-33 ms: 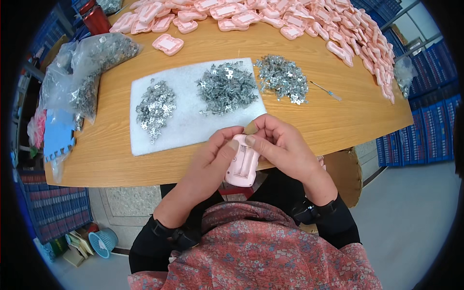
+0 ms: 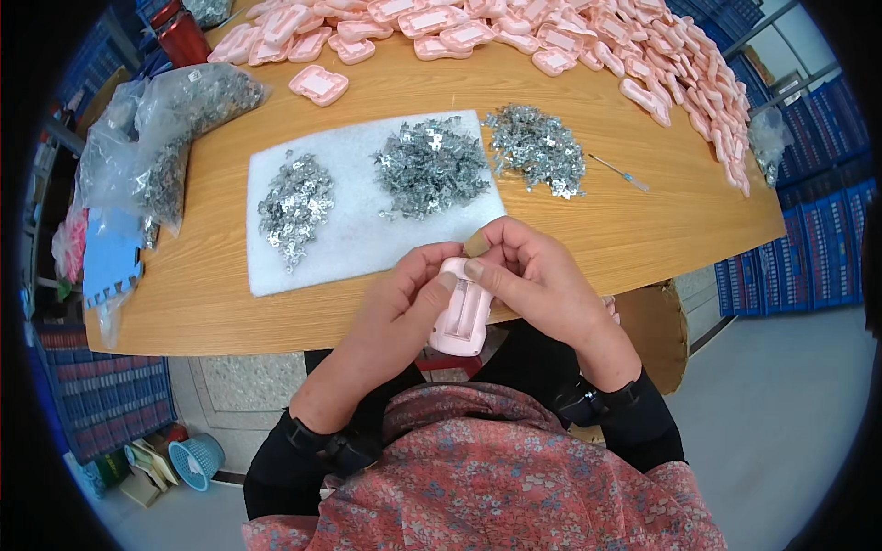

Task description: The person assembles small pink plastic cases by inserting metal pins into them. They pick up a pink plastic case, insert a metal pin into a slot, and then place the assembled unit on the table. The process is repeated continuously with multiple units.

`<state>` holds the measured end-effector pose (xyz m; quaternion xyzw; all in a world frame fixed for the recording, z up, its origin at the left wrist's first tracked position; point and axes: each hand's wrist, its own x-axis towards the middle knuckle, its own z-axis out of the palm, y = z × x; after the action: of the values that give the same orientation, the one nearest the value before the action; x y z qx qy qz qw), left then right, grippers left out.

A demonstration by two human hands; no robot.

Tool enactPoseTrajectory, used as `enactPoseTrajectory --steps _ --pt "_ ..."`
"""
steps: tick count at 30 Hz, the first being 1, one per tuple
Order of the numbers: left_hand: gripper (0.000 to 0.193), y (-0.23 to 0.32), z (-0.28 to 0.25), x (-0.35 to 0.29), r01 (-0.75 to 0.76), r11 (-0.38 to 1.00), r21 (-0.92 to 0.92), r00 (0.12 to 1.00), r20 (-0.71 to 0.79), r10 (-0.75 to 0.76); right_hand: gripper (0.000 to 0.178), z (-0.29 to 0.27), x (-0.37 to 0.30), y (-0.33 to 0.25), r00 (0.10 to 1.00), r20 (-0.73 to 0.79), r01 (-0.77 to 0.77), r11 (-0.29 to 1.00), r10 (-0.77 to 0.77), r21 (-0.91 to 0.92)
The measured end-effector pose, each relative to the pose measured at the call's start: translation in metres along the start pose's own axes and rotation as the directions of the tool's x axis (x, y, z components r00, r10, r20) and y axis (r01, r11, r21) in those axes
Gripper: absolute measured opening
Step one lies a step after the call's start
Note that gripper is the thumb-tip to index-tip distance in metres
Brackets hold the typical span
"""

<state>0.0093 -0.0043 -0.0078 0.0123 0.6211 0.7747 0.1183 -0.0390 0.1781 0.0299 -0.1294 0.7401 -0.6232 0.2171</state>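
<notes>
A pale pink plastic casing (image 2: 464, 317) with a long open battery slot is held upright at the table's front edge. My left hand (image 2: 404, 298) grips its upper left side, thumb on the front face. My right hand (image 2: 542, 275) closes on its upper right end, thumb pressing near the top. A tan wrap (image 2: 477, 244) covers a fingertip at the casing's top. Whether a small part sits under the fingers is hidden. Just beyond my hands lies a white foam sheet (image 2: 354, 248) bearing a large heap of small metal clips (image 2: 432, 170) and a smaller clip pile (image 2: 296, 207).
Another clip pile (image 2: 537, 151) lies on the wooden table (image 2: 643, 225) beside a thin screwdriver-like tool (image 2: 620, 173). Many pink casings (image 2: 560, 37) line the far edge; a single casing (image 2: 319, 84) sits apart. Plastic bags of metal parts (image 2: 175, 129) and a red jar (image 2: 181, 39) occupy the left.
My left thumb has shifted very slightly to the right on the pink casing. Everything else looks the same.
</notes>
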Motion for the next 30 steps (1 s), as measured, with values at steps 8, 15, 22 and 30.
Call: enactPoseTrajectory --steps 8,15,22,30 --pt "0.037 0.031 -0.003 0.000 -0.024 0.891 0.453 0.991 0.129 -0.039 0.023 0.004 -0.008 -0.016 0.999 -0.037 0.005 1.000 -0.004 0.027" --pt "0.042 0.019 -0.020 0.002 0.362 0.697 -0.619 0.913 0.385 -0.133 0.026 0.004 -0.007 -0.009 0.973 -0.065 0.221 0.975 -0.222 -0.017" --pt "0.043 0.015 -0.020 -0.002 0.455 0.577 -0.678 0.881 0.437 -0.181 0.024 0.010 -0.005 -0.007 0.969 -0.058 0.234 0.967 -0.240 -0.101" --pt "0.033 0.013 -0.021 -0.005 0.459 0.595 -0.659 0.859 0.500 -0.110 0.017 0.006 0.001 -0.016 0.997 0.005 0.079 0.994 -0.079 -0.074"
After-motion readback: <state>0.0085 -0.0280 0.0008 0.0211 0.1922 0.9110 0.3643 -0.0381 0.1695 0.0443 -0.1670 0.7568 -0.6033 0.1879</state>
